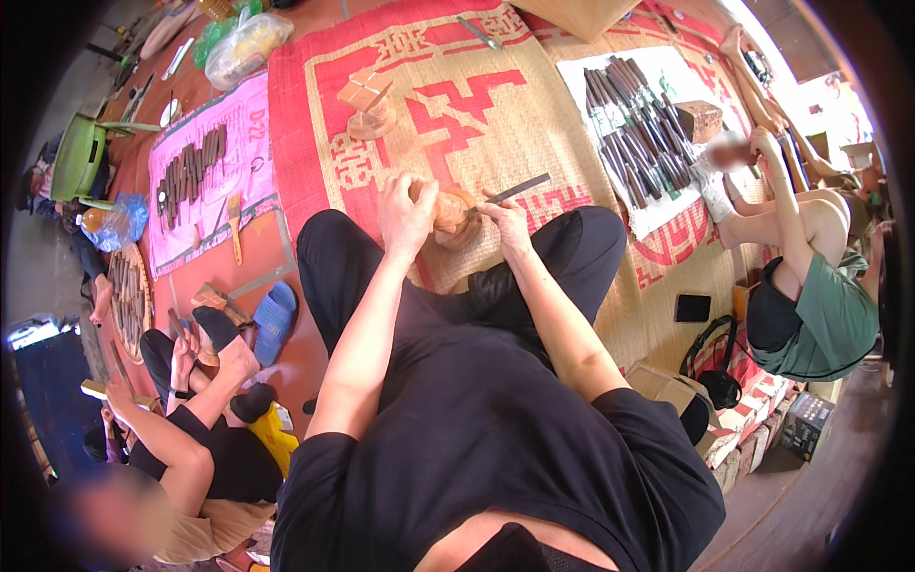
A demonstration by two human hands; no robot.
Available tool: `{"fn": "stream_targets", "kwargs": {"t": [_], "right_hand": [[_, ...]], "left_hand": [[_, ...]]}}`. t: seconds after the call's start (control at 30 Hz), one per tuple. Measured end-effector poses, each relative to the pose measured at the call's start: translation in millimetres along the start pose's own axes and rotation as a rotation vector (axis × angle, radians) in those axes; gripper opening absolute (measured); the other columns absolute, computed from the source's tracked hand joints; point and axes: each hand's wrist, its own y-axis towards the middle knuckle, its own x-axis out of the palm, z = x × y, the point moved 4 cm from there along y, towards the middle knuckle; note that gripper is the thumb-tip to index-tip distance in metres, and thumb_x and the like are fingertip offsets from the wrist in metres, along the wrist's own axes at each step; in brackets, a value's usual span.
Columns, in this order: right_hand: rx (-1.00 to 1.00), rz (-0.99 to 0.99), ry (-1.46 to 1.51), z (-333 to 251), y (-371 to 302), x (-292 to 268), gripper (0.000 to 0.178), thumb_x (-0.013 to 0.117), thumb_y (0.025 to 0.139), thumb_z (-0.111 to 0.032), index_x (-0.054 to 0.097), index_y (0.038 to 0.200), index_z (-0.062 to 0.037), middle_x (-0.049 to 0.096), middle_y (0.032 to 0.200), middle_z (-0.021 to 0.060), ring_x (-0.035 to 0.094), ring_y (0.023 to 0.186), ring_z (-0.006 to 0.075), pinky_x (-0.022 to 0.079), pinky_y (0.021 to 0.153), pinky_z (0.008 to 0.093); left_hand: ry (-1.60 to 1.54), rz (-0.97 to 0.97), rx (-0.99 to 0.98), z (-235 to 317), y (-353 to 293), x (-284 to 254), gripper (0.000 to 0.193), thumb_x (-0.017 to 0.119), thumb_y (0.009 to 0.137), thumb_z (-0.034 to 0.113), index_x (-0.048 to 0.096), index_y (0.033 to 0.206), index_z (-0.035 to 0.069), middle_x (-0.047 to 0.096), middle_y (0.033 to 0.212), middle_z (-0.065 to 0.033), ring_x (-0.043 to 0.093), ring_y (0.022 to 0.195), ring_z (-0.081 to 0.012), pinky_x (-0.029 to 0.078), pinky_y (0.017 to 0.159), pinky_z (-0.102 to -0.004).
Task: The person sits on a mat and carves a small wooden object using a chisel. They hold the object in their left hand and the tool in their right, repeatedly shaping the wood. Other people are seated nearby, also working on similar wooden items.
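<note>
Between my knees stands a rounded light-brown wood carving (pixel 456 217). My left hand (pixel 408 212) is closed against its left side and steadies it. My right hand (pixel 507 225) grips a dark, narrow carving chisel (pixel 519 188) at the carving's right side. The chisel's blunt end points up and right; its working tip is too small to make out against the wood. Just beyond, on the mat, sits another piece of wood (pixel 372 122) with a rounded base and a blocky top.
The red-and-tan woven mat (pixel 381 48) spreads ahead. At right, dark-handled tools (pixel 639 124) lie on white cloth; at left, more tools (pixel 193 172) and a brush (pixel 234 229) on a pink sheet. Blue slippers (pixel 275 317) lie left. People sit at lower left and right.
</note>
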Motion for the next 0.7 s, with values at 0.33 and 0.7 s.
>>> {"fn": "stream_targets", "kwargs": {"t": [0.33, 0.7], "right_hand": [[0.014, -0.026, -0.005, 3.5, 0.0, 5.6, 0.039, 0.072, 0.075, -0.005, 0.063, 0.112, 0.0025, 0.067, 0.096, 0.0071, 0.062, 0.092, 0.0154, 0.044, 0.087, 0.0288], [0.044, 0.066, -0.152, -5.8, 7.1, 1.0, 0.037, 0.072, 0.073, -0.009, 0.065, 0.107, 0.0029, 0.066, 0.092, 0.006, 0.058, 0.096, 0.0175, 0.039, 0.091, 0.0294]], "left_hand": [[0.018, -0.015, -0.012, 4.5, -0.2, -0.6, 0.029, 0.064, 0.08, 0.035, 0.062, 0.09, 0.008, 0.059, 0.097, -0.0132, 0.055, 0.092, -0.0354, 0.043, 0.082, -0.0449], [0.023, 0.005, 0.013, 5.8, -1.0, -1.5, 0.028, 0.065, 0.079, 0.033, 0.062, 0.09, 0.007, 0.059, 0.095, -0.0142, 0.056, 0.089, -0.0354, 0.044, 0.079, -0.044]]}}
